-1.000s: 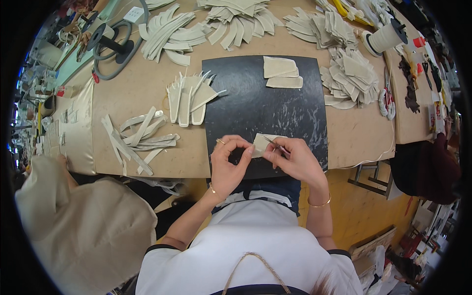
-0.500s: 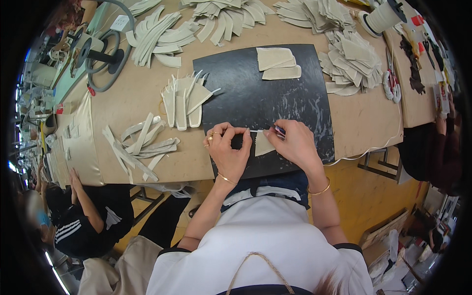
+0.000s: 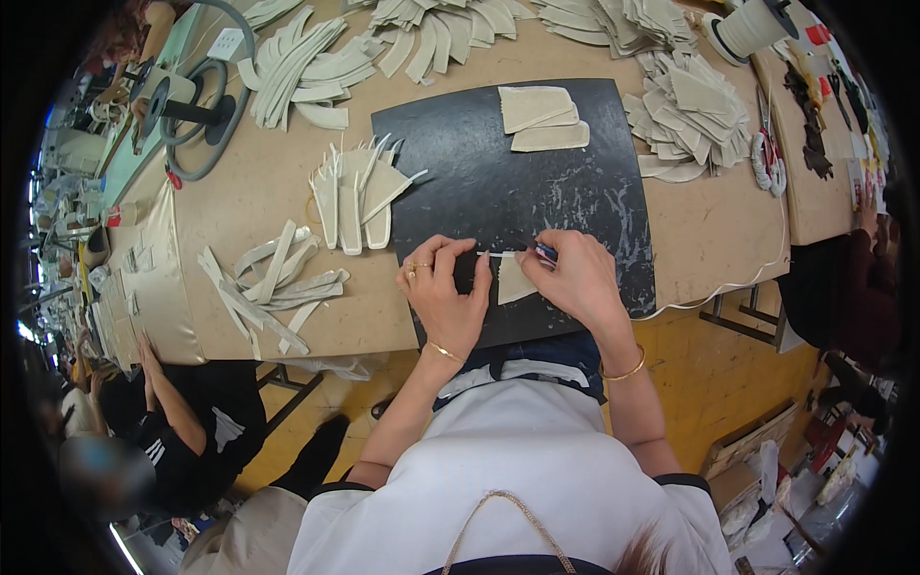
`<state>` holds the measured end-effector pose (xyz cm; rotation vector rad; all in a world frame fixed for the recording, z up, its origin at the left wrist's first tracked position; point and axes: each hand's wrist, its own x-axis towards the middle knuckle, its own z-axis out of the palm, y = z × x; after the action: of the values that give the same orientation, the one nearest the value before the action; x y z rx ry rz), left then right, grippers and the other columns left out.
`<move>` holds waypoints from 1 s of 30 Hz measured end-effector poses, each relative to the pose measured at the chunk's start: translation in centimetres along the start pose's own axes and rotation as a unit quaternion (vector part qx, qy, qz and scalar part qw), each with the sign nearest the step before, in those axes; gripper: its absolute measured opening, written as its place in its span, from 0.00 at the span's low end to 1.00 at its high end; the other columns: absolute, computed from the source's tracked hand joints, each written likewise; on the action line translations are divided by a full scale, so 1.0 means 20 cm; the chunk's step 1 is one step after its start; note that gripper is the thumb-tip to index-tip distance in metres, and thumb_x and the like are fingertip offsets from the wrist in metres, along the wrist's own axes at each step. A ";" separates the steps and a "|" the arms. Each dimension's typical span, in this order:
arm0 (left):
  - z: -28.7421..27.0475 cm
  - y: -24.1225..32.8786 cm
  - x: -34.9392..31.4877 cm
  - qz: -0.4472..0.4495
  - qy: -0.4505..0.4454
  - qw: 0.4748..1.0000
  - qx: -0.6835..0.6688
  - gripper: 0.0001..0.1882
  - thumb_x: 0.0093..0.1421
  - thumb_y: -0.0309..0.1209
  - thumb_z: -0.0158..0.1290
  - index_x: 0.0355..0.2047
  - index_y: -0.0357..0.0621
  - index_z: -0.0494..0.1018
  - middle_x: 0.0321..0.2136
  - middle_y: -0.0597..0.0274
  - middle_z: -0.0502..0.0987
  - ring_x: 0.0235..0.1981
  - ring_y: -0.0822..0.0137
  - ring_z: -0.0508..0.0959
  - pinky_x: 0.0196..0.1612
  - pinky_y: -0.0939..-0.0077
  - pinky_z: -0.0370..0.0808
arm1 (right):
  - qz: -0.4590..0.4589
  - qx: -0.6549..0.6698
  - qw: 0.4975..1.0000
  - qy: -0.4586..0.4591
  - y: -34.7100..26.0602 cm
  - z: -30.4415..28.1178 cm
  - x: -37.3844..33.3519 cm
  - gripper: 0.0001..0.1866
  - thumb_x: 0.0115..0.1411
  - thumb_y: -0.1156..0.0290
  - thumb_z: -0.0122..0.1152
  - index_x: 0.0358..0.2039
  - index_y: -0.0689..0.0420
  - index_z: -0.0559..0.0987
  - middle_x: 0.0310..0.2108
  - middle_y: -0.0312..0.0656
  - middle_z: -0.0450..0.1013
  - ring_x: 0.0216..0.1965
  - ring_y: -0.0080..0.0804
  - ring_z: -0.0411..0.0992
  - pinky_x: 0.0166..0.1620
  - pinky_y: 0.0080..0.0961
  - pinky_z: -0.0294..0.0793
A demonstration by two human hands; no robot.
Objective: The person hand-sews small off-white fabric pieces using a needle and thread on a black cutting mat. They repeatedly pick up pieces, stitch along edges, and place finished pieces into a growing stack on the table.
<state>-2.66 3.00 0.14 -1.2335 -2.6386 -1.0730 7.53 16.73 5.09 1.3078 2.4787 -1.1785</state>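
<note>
A beige leather-like piece (image 3: 516, 282) lies on the black cutting mat (image 3: 460, 206) close to me, with a thin white cord (image 3: 498, 254) along its far edge. My left hand (image 3: 445, 292) is at the cord's left end; thumb and index finger stand slightly apart, the thumb at the cord. At the right end, my right hand (image 3: 578, 278) is closed round a small dark blue tool (image 3: 546, 253), mostly hidden by the fingers, its kind unclear. Left of the mat lie beige pieces with white cord along their edges (image 3: 353, 206).
Beige strips (image 3: 273, 278) lie at left. Stacked beige pieces (image 3: 543, 120) sit on the mat's far part; piles (image 3: 690, 115) spread beyond. Scissors (image 3: 765, 158) and a white spool (image 3: 752, 34) are at right, a grey hose (image 3: 251, 67) at far left. Another person's hands (image 3: 150, 364) are at left.
My left thumb and index finger have parted, and the cord's left end now shows between them. My right hand stays nearly in place with the tool.
</note>
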 end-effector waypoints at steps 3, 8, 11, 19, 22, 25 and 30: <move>-0.03 0.01 -0.05 0.103 -0.017 0.995 0.005 0.17 0.54 0.25 0.61 0.45 0.47 0.76 0.49 0.61 0.77 0.52 0.58 0.74 0.55 0.63 0.61 | -0.002 -0.004 1.000 0.006 0.00 0.00 0.00 0.16 0.55 0.61 0.61 0.30 0.64 0.83 0.23 0.53 0.78 0.29 0.53 0.78 0.34 0.42 0.77; -0.03 0.05 -0.15 0.154 -0.181 0.971 0.022 0.27 0.60 0.29 0.56 0.59 0.38 0.68 0.62 0.49 0.68 0.64 0.52 0.66 0.65 0.55 0.58 | 0.000 0.013 1.000 0.019 0.03 0.02 0.01 0.17 0.55 0.59 0.62 0.24 0.63 0.80 0.20 0.52 0.75 0.27 0.54 0.75 0.32 0.41 0.72; -0.02 0.06 -0.16 0.157 -0.219 0.960 0.072 0.28 0.64 0.32 0.53 0.63 0.36 0.64 0.64 0.46 0.64 0.67 0.50 0.63 0.68 0.53 0.55 | -0.019 0.013 1.000 0.005 0.05 0.01 0.02 0.17 0.55 0.59 0.64 0.25 0.64 0.80 0.20 0.52 0.74 0.26 0.54 0.75 0.32 0.40 0.72; -0.01 0.10 -0.17 0.204 -0.238 0.925 0.216 0.31 0.65 0.37 0.52 0.63 0.32 0.62 0.64 0.43 0.64 0.66 0.49 0.63 0.69 0.55 0.57 | -0.023 0.016 0.999 -0.030 0.23 -0.22 0.00 0.18 0.56 0.58 0.66 0.23 0.63 0.79 0.18 0.49 0.73 0.22 0.50 0.71 0.28 0.38 0.67; 0.00 0.11 -0.17 0.209 -0.239 0.918 0.237 0.31 0.65 0.36 0.52 0.63 0.31 0.61 0.63 0.41 0.64 0.66 0.48 0.63 0.70 0.54 0.56 | -0.017 0.042 0.999 -0.017 0.26 -0.21 -0.02 0.19 0.56 0.58 0.66 0.23 0.64 0.78 0.18 0.50 0.72 0.22 0.50 0.71 0.28 0.38 0.67; 0.00 0.12 -0.17 0.209 -0.244 0.913 0.250 0.30 0.64 0.34 0.52 0.64 0.33 0.61 0.63 0.42 0.64 0.67 0.50 0.62 0.70 0.52 0.54 | -0.005 0.041 0.999 -0.007 0.27 -0.19 -0.02 0.18 0.55 0.58 0.66 0.24 0.64 0.79 0.18 0.51 0.72 0.22 0.50 0.72 0.29 0.39 0.68; 0.01 0.16 -0.15 0.182 -0.227 0.930 0.226 0.30 0.64 0.33 0.51 0.63 0.31 0.62 0.60 0.40 0.68 0.64 0.49 0.67 0.70 0.54 0.55 | -0.008 0.029 1.000 0.005 0.26 -0.18 -0.02 0.17 0.55 0.59 0.66 0.25 0.64 0.80 0.19 0.51 0.74 0.24 0.51 0.74 0.30 0.39 0.69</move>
<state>1.62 2.44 0.88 -1.9071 -2.5509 -0.1149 12.66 20.62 4.72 1.3152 2.4843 -1.2587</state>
